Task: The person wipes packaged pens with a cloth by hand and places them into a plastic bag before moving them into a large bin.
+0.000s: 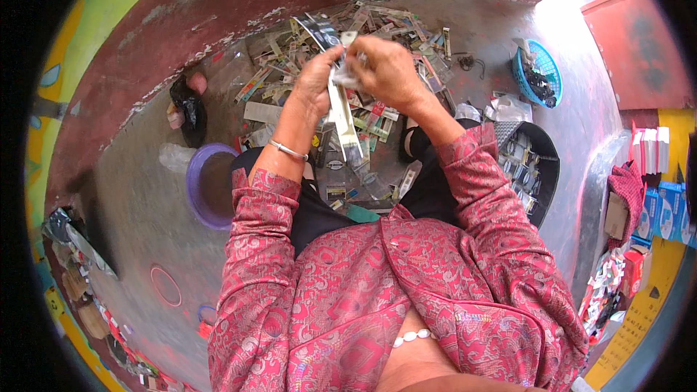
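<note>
My left hand (pixel 317 81), with a bangle at its wrist, is closed round a long narrow flat package (pixel 339 112). Its lower part is pale with a dark edge, and a dark shiny strip (pixel 319 30) sticks out above the hand. Right beside it, my right hand (pixel 388 72) has its fingers bent together at a crumpled whitish piece (pixel 346 78) that looks like plastic film. The fingers are a little blurred. Beneath both hands, a broad heap of flat packaging strips (pixel 374 125) and clear sleeves lies on the floor between my feet and the wall.
A purple basin (pixel 194 187) stands at my left, near a black plastic bag (pixel 190 112). At my right is a black tub (pixel 546 181) holding several small packs. Farther off stands a blue basket (pixel 553 65) with dark items. Boxes (pixel 662 210) line the right wall.
</note>
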Demonstrator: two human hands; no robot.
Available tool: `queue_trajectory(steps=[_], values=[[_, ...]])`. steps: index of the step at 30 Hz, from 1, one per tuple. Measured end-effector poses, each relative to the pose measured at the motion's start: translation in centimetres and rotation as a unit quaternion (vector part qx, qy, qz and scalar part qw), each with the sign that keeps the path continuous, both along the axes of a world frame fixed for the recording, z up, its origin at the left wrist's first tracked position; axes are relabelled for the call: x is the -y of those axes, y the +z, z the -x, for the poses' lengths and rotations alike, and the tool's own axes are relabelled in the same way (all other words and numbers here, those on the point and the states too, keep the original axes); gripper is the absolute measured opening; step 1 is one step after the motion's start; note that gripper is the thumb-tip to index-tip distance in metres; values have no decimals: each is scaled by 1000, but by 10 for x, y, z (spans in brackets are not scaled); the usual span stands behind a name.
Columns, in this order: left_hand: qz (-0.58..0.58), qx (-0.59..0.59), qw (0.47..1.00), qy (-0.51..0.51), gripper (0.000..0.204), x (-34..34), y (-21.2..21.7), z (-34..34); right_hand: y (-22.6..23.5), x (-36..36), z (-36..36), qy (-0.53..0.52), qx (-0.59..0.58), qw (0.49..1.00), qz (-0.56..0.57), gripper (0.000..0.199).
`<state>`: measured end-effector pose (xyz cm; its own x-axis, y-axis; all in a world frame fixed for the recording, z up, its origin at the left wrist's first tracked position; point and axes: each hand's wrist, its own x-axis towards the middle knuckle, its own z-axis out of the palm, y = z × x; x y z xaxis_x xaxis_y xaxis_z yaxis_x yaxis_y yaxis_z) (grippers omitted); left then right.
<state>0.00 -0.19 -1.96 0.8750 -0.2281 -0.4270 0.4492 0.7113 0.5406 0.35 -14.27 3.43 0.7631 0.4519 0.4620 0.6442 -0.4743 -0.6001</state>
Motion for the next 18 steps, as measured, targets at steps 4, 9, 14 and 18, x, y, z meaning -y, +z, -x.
queue_trajectory(steps=[4,9,14,18], values=[[37,68,997,2,36,-9,9,0,-1,12,12,63,-58,984,154,21],[116,148,982,20,39,-23,25,0,29,47,-4,-133,-196,954,185,41],[44,110,992,43,40,-10,30,4,21,23,16,-30,24,984,174,53],[64,141,988,-14,44,-14,26,3,6,7,19,-19,1,969,247,24]])
